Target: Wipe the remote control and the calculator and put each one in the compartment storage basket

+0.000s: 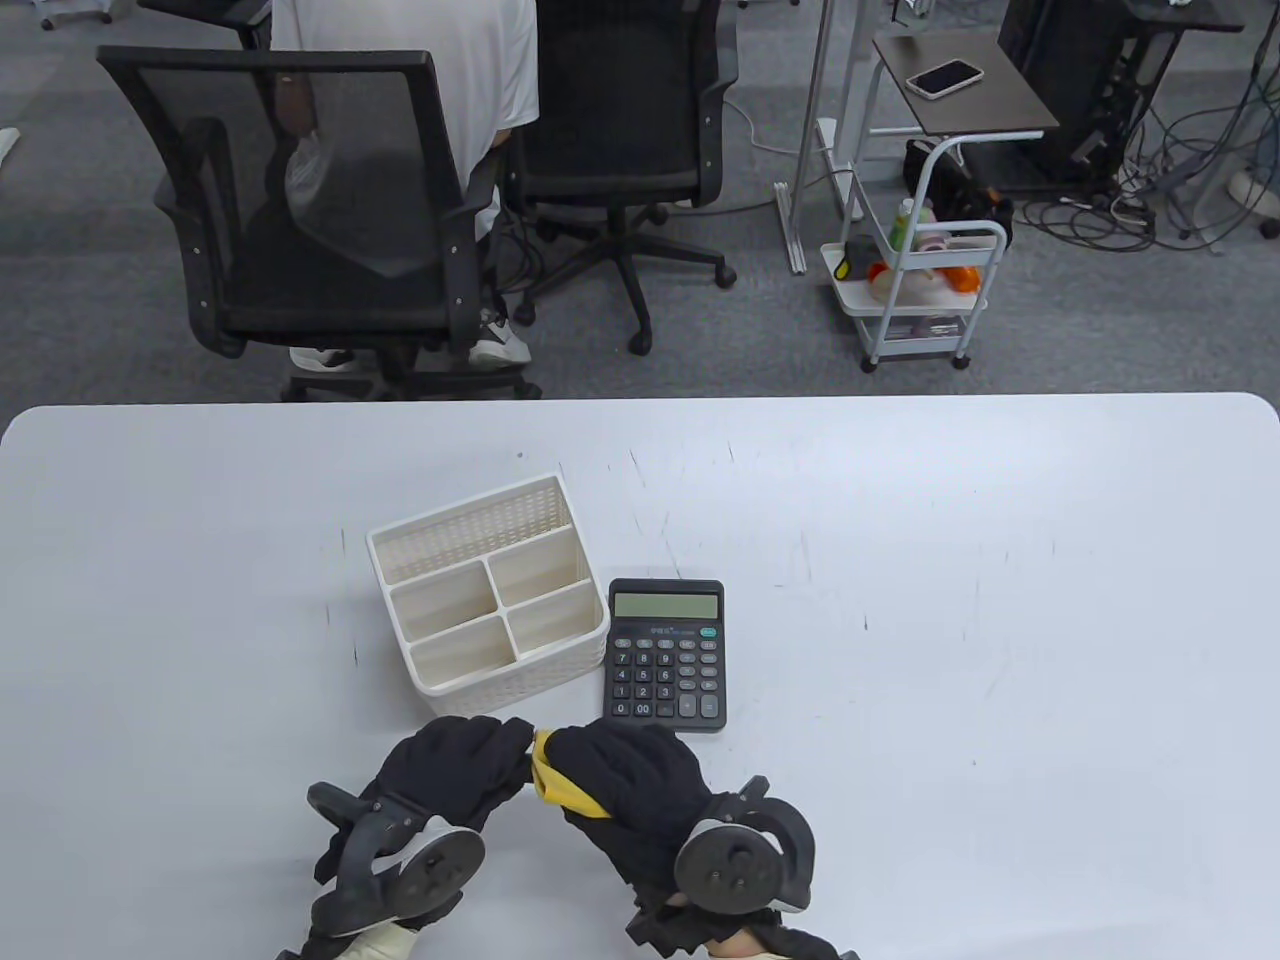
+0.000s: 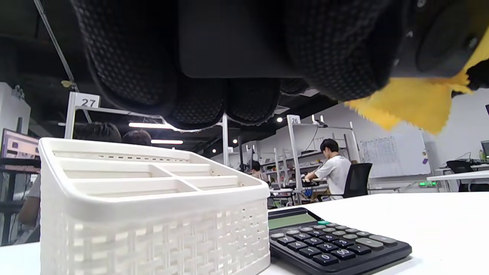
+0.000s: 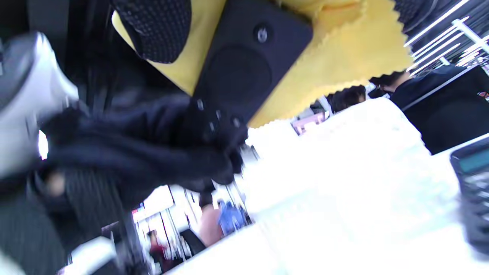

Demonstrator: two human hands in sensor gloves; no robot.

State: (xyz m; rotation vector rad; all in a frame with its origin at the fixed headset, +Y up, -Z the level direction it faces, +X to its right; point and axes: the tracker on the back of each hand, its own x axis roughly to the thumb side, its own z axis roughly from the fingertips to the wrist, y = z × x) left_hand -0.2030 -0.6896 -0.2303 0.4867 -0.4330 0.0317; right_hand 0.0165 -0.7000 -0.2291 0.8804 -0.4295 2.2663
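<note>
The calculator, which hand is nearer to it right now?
Right. The right hand sits just below the calculator, its fingers close to the near edge. The left hand is further left, in front of the basket. Both hold the remote and yellow cloth.

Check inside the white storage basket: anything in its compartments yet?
The storage basket shows only bare white compartment floors in the table view. The calculator lies outside, on its right. Wrist views hide the compartment bottoms.

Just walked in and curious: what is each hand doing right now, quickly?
Left hand: fingers curled round the remote control.
Right hand: grips the yellow cloth against the remote.
</note>
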